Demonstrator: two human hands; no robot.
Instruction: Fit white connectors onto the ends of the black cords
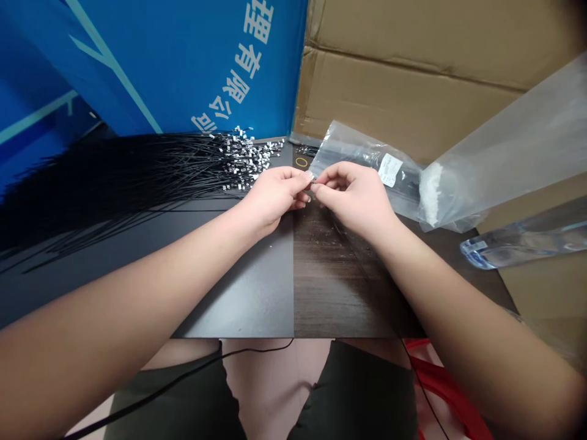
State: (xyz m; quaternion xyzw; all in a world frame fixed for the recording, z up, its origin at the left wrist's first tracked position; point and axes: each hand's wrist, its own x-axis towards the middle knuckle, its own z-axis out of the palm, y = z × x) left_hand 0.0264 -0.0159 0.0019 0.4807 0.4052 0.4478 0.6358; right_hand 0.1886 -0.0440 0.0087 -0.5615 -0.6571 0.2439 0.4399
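Observation:
My left hand [277, 194] and my right hand [360, 194] meet over the middle of the table, fingertips pinched together. Between them is a tiny dark and whitish piece, too small and covered to name. To the left of my left hand lies a large bundle of black cables [151, 165], their small white connectors [245, 160] gathered at the near-hand end. Just beyond my fingertips a yellow ring [301, 162] rests on the table. Behind my right hand is a clear plastic bag [342, 143] with a white label [389, 169].
The table [257, 287] is grey at left and dark wood at right. A blue printed panel [183, 67] and a cardboard sheet [394, 98] stand behind it. More clear plastic [518, 140] and a transparent blue-edged item [527, 241] are at right. Black cords [192, 371] hang below the edge.

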